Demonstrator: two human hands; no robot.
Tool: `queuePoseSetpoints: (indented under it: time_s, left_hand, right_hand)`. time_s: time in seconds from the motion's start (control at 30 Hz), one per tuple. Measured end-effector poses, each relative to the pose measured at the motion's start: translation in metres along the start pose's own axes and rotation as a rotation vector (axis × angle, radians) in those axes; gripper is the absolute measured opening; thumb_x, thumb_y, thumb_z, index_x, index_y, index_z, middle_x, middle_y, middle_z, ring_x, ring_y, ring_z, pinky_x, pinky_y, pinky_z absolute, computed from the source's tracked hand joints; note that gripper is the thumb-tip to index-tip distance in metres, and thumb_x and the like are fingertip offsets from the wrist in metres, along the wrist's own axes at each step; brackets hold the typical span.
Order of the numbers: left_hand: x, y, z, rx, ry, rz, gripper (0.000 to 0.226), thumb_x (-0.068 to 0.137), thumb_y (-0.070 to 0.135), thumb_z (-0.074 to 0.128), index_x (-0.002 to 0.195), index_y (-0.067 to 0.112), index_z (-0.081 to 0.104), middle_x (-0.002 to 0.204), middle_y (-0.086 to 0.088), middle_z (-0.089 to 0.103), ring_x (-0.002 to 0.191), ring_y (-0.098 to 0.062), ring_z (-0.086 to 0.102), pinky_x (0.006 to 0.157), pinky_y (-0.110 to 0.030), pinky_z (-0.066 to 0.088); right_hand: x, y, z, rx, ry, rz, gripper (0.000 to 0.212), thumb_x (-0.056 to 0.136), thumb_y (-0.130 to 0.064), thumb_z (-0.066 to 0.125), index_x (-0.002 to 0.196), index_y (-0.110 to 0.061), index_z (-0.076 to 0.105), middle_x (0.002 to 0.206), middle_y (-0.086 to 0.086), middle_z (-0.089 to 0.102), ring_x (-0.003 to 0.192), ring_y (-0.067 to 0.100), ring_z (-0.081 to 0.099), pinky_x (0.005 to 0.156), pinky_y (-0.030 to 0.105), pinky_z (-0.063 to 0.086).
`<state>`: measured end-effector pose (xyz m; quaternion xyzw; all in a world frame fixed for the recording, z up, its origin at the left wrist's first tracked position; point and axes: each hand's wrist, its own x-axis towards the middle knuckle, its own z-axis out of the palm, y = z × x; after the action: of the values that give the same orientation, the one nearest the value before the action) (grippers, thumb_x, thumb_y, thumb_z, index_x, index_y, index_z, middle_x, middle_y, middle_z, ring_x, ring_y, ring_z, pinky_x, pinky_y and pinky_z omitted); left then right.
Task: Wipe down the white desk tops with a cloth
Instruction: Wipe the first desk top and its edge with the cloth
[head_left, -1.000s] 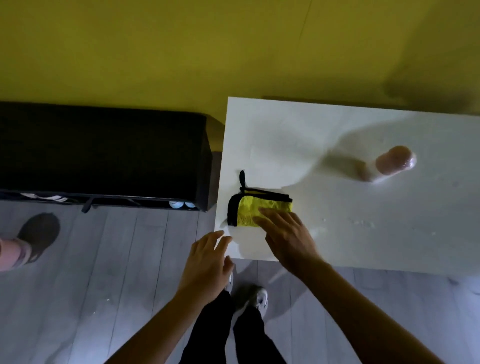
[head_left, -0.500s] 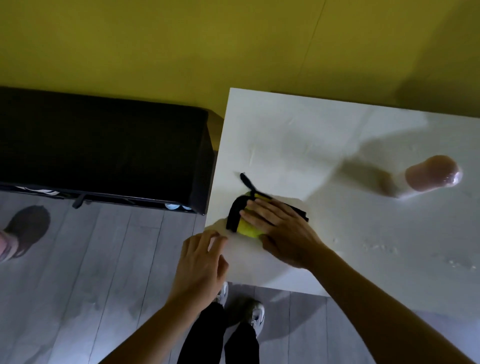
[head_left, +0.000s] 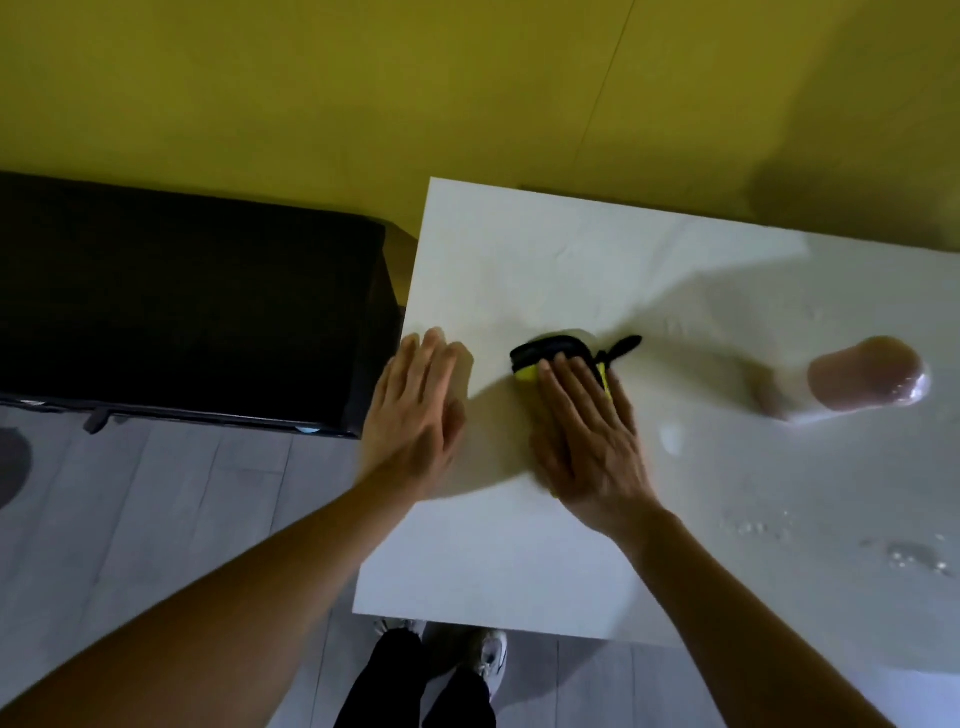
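Your cloth (head_left: 540, 357) is a yellow one with black edging and a black loop sticking out to the right, bunched up and lying flat on the white desk top (head_left: 519, 561), near its left edge and about midway between front and back. The desk top shows wet droplets toward its right front.

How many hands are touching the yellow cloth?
1. The right hand lies flat on the yellow cloth, pressing it onto the white desk. The left hand is beside it at the desk's left edge, apart from the cloth.
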<state>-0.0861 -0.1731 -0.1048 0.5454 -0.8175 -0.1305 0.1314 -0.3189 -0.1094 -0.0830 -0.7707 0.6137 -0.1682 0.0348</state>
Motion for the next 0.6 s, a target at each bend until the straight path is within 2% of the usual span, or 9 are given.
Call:
queuePoseSetpoints:
  time_s: [0.1, 0.17, 0.2, 0.27, 0.33, 0.4, 0.47, 0.6]
  left_hand:
    - [-0.002, 0.001, 0.004, -0.011, 0.021, -0.011, 0.059, 0.107, 0.033, 0.035, 0.161, 0.011, 0.032, 0.171, -0.012, 0.023, 0.160, -0.031, 0.015, 0.129, -0.048, 0.023]
    - [0.002, 0.004, 0.004, 0.004, 0.028, -0.019, 0.058, 0.106, 0.030, 0.036, 0.161, 0.011, 0.034, 0.171, -0.013, 0.025, 0.160, -0.031, 0.017, 0.129, -0.048, 0.020]
    - [0.005, 0.004, 0.005, 0.010, 0.036, -0.016, 0.058, 0.105, 0.029, 0.035, 0.160, 0.010, 0.035, 0.170, -0.014, 0.026, 0.159, -0.031, 0.018, 0.130, -0.048, 0.019]
    - [0.006, 0.003, 0.009, -0.006, 0.038, 0.012, 0.058, 0.105, 0.026, 0.033, 0.160, 0.006, 0.035, 0.170, -0.014, 0.028, 0.159, -0.030, 0.021, 0.130, -0.048, 0.019]
    - [0.004, 0.001, 0.012, -0.048, 0.030, 0.055, 0.059, 0.106, 0.026, 0.031, 0.160, 0.003, 0.034, 0.169, -0.013, 0.028, 0.159, -0.028, 0.023, 0.128, -0.048, 0.023]
    - [0.005, 0.001, 0.014, -0.073, 0.042, 0.068, 0.058, 0.106, 0.024, 0.031, 0.160, 0.002, 0.034, 0.169, -0.013, 0.030, 0.158, -0.027, 0.025, 0.128, -0.046, 0.024]
    - [0.004, 0.001, 0.015, -0.079, 0.066, 0.067, 0.057, 0.107, 0.023, 0.031, 0.159, 0.000, 0.035, 0.168, -0.014, 0.031, 0.157, -0.028, 0.028, 0.128, -0.045, 0.025]
    - [0.002, 0.001, 0.016, -0.077, 0.098, 0.089, 0.055, 0.106, 0.020, 0.034, 0.157, -0.003, 0.037, 0.166, -0.017, 0.033, 0.156, -0.031, 0.030, 0.126, -0.049, 0.030]
  right_hand:
    - [0.009, 0.015, -0.002, 0.022, -0.061, -0.149, 0.057, 0.105, -0.030, 0.040, 0.157, -0.010, 0.030, 0.166, 0.008, 0.025, 0.155, 0.024, 0.019, 0.122, 0.054, 0.025]
    - [0.019, 0.035, 0.007, 0.050, 0.026, -0.144, 0.053, 0.104, -0.026, 0.041, 0.154, -0.008, 0.038, 0.162, 0.010, 0.033, 0.152, 0.027, 0.026, 0.120, 0.055, 0.028]
    - [0.028, 0.046, 0.014, 0.045, 0.110, -0.059, 0.051, 0.103, -0.023, 0.042, 0.151, -0.006, 0.042, 0.159, 0.013, 0.038, 0.150, 0.030, 0.031, 0.118, 0.057, 0.031]
    - [0.060, 0.062, 0.025, -0.031, 0.238, 0.271, 0.050, 0.103, -0.022, 0.040, 0.150, -0.003, 0.044, 0.155, 0.018, 0.043, 0.148, 0.034, 0.036, 0.117, 0.056, 0.032]
    - [0.098, 0.069, 0.028, -0.104, 0.220, 0.617, 0.058, 0.103, -0.032, 0.030, 0.156, -0.008, 0.034, 0.161, 0.016, 0.034, 0.151, 0.031, 0.028, 0.123, 0.050, 0.022]
    - [0.129, 0.072, 0.028, -0.092, 0.137, 0.780, 0.066, 0.101, -0.041, 0.025, 0.160, -0.012, 0.022, 0.166, 0.012, 0.021, 0.155, 0.028, 0.017, 0.126, 0.045, 0.010]
    - [0.155, 0.071, 0.028, -0.053, 0.090, 0.747, 0.067, 0.102, -0.042, 0.027, 0.161, -0.013, 0.017, 0.168, 0.011, 0.015, 0.156, 0.026, 0.011, 0.127, 0.044, 0.007]
    - [0.211, 0.021, 0.048, -0.039, -0.052, 0.402, 0.068, 0.101, -0.044, 0.026, 0.162, -0.018, 0.012, 0.169, 0.006, 0.010, 0.157, 0.021, 0.005, 0.127, 0.043, 0.001]
